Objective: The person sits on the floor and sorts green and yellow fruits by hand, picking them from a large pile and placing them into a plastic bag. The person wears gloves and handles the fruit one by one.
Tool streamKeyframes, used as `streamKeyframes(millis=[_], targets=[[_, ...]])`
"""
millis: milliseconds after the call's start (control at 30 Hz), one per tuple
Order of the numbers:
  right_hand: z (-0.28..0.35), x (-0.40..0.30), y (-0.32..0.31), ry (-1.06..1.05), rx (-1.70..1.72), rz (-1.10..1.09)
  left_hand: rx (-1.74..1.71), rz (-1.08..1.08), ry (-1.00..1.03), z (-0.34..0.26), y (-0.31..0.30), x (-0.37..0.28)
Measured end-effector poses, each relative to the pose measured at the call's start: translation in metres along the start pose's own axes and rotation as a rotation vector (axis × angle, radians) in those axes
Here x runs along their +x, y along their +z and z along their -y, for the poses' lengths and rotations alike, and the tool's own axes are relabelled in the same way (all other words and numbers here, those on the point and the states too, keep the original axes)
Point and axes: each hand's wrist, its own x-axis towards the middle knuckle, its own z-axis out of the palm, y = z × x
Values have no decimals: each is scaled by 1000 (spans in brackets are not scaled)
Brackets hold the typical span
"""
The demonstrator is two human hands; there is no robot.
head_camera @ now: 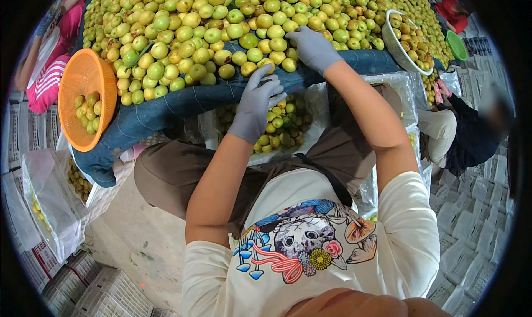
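Observation:
A deep heap of yellow-green jujubes (199, 34), some blotched brown, covers the table in front of me. My left hand (257, 105), in a grey glove, hovers at the near edge of the heap. Its fingers are apart, the index fingertip at a yellow jujube (266, 64), and I see nothing held in it. Farther right, my right hand (316, 50), gloved alike, reaches over the padded blue cloth edge (353, 61) into the heap. Its fingertips are against the fruit; whether they grip one is hidden.
An orange plastic basket (68, 109) holding a few jujubes tilts at the left; a white basket (392, 43) of browner ones leans at the right. Below the table edge sits a plastic-lined crate (320, 109) with jujubes. Other people (469, 130) sit at both sides. Stacked crates (112, 296) stand lower left.

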Motion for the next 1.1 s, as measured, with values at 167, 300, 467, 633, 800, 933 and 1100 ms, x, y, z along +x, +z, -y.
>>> streamKeyframes(millis=[167,300,467,633,800,933,1100], targets=[[4,-2,-19,15,132,36,-126,82,-63,1,3,0],[5,-17,-36,74,458,31,-256,147,-59,1,7,1],[51,-52,-63,-115,799,-62,-468,223,-18,-11,9,-5],[78,-76,-106,74,1078,95,603,55,853,-20,-3,-25],[63,-97,-113,81,1101,-14,-337,162,420,-73,-11,-74],[33,-106,-107,94,1217,64,-998,210,386,-108,-61,-131],[-4,-111,-71,102,1343,154,113,-592,1000,-170,-189,-188]])
